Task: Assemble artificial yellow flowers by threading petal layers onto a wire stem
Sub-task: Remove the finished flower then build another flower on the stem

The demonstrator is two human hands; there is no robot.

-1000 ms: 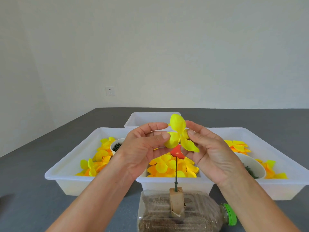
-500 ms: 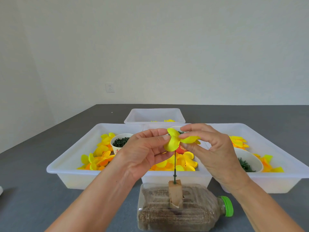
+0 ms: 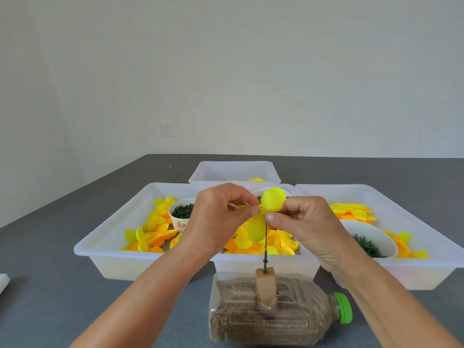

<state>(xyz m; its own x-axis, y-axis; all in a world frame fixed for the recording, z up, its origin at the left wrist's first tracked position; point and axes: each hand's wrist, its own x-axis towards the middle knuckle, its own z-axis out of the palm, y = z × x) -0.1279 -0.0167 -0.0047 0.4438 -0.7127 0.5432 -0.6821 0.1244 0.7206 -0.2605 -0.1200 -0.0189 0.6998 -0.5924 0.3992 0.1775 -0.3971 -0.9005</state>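
A yellow petal layer (image 3: 272, 202) sits at the top of a thin dark green wire stem (image 3: 265, 243). The stem stands upright in a tan block (image 3: 265, 285) on a plastic bottle (image 3: 273, 310) lying on its side. My left hand (image 3: 218, 217) pinches the layer from the left with thumb and forefinger. My right hand (image 3: 306, 222) pinches it from the right, just above the stem. One petal (image 3: 256, 229) hangs down in front of the stem.
Behind the bottle stand three white trays (image 3: 110, 237) with loose yellow and orange petals (image 3: 155, 232); a fourth tray (image 3: 236, 169) stands farther back. A paper cup (image 3: 182, 214) and a white bowl (image 3: 369, 241) hold dark green pieces. Grey tabletop surrounds them.
Both hands have lowered the petal layer from above the trays onto the tip of the wire stem. The view has tilted up a little.
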